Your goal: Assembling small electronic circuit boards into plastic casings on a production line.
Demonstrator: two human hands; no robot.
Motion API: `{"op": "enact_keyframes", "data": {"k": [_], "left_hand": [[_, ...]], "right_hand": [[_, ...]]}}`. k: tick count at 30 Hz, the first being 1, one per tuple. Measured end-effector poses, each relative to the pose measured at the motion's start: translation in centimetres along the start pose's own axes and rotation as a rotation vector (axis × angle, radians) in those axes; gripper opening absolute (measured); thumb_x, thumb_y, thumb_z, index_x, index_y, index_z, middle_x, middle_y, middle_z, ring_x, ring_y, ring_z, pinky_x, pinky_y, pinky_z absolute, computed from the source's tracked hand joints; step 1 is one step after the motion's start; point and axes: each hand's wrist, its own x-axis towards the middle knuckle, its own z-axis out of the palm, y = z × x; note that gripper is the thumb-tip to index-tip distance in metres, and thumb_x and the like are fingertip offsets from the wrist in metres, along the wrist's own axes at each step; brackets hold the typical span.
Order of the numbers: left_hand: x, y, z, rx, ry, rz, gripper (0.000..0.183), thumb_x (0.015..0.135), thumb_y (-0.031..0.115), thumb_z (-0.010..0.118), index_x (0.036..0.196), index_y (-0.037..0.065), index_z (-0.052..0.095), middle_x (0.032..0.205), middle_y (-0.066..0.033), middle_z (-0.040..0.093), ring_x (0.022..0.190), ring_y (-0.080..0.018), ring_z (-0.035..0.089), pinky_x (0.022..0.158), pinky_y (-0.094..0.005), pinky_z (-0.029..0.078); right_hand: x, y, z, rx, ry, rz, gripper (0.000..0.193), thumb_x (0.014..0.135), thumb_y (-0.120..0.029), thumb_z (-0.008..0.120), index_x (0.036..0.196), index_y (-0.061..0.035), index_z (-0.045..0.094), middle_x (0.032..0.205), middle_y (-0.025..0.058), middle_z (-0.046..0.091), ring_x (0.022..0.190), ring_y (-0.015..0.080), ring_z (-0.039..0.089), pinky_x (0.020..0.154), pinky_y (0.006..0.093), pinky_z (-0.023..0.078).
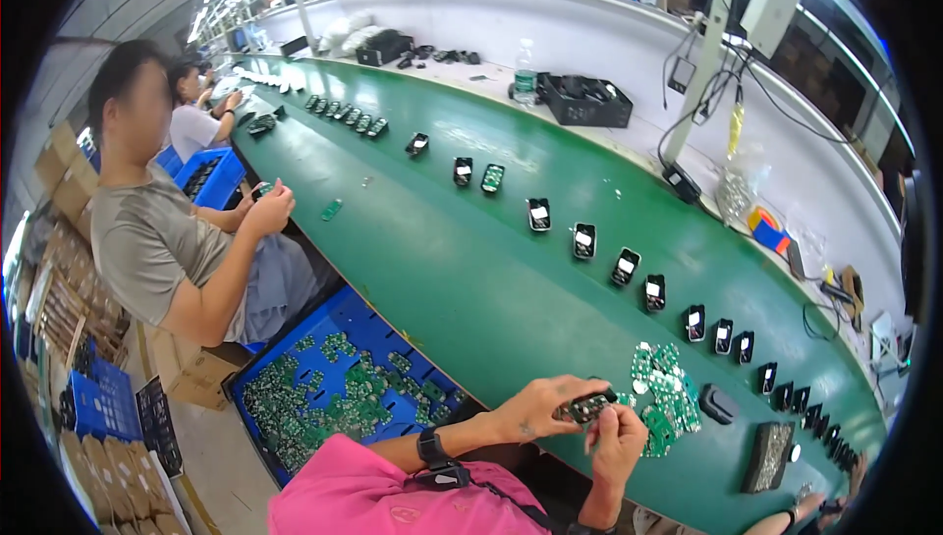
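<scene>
Above the near edge of the green table, my left hand grips a small black plastic casing with a circuit board showing inside it. My right hand is closed at the casing's near right side, thumb and fingers pressed against it. Just right of my hands lies a loose pile of green circuit boards. Beside that pile rests a dark, rounded plastic piece. A long row of open black casings, such as this one, runs along the table, many with white patches.
A blue crate full of circuit boards stands on my left, below the table. A co-worker sits beyond it, handling a small part. A dark block lies at right, near another person's hands. A black bin stands on the back ledge.
</scene>
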Motion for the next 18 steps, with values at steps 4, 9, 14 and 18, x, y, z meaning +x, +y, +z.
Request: {"op": "enact_keyframes", "data": {"k": [4,9,14,18], "left_hand": [[0.1,0.4,0.1,-0.059,-0.096,-0.094,0.065,0.082,0.013,0.077,0.143,0.013,0.054,0.114,-0.0125,0.065,0.084,-0.0241,0.066,0.071,-0.0333,0.056],[0.4,-0.5,0.7,-0.007,0.013,0.092,0.06,0.085,0.008,0.07,0.142,0.013,0.054,0.117,-0.0129,0.065,0.085,-0.0246,0.066,0.074,-0.0335,0.055],[0.2,0.3,1.0,-0.003,-0.034,-0.035,0.055,0.086,0.008,0.067,0.14,0.012,0.056,0.12,-0.0151,0.065,0.092,-0.0296,0.068,0.079,-0.035,0.056],[0.1,0.5,1.8,-0.04,-0.003,-0.107,0.051,0.087,0.007,0.066,0.137,0.012,0.058,0.125,-0.0173,0.065,0.098,-0.0326,0.069,0.081,-0.0364,0.057]], "right_hand": [[0.4,-0.5,-0.4,-0.055,0.032,-0.007,0.023,0.101,-0.015,0.061,0.084,0.0004,0.06,0.063,0.0011,0.056,0.049,0.0063,0.05,0.044,0.0214,0.038],[0.9,-1.0,-1.0,-0.099,-0.011,-0.013,0.027,0.102,-0.016,0.06,0.08,-0.001,0.059,0.06,-0.0007,0.055,0.047,0.0053,0.047,0.042,0.0209,0.035],[0.2,-0.8,-0.6,-0.148,0.009,-0.012,0.026,0.101,-0.016,0.061,0.08,-0.0007,0.06,0.061,-0.0004,0.056,0.047,0.0051,0.048,0.042,0.0209,0.035],[-0.9,-0.8,0.3,-0.16,0.124,-0.092,0.019,0.1,-0.012,0.061,0.086,0.0012,0.062,0.07,0.002,0.06,0.052,0.0067,0.053,0.046,0.021,0.042]]}}
